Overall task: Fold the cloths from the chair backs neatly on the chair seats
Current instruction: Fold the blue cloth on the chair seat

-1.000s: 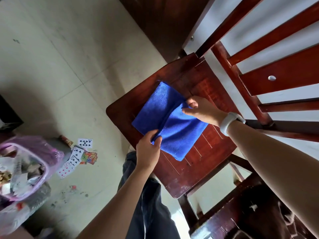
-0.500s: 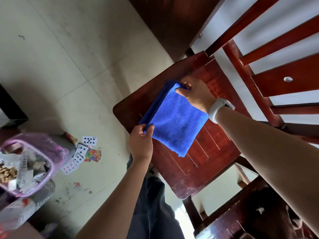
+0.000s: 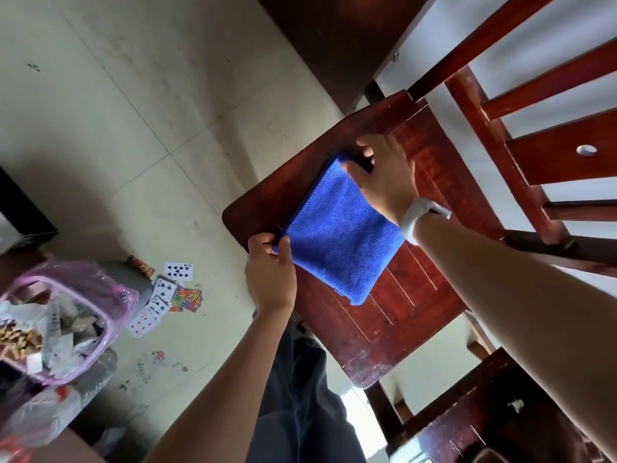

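The blue cloth (image 3: 337, 235) lies folded into a rectangle on the chair seat (image 3: 394, 315), near its front-left part. The left hand (image 3: 268, 272) pinches the cloth's near-left corner between thumb and fingers. The right hand (image 3: 384, 175) holds the far corner, its fingers curled over the edge. Playing cards (image 3: 167, 292) lie scattered on the floor (image 3: 133, 128) beside a pink basket (image 3: 66, 315).

Playing cards (image 3: 163, 297) scattered on tiled floor (image 3: 133, 135) at 8 o'clock; purple-lined waste bin (image 3: 60, 324) at 9 o'clock.
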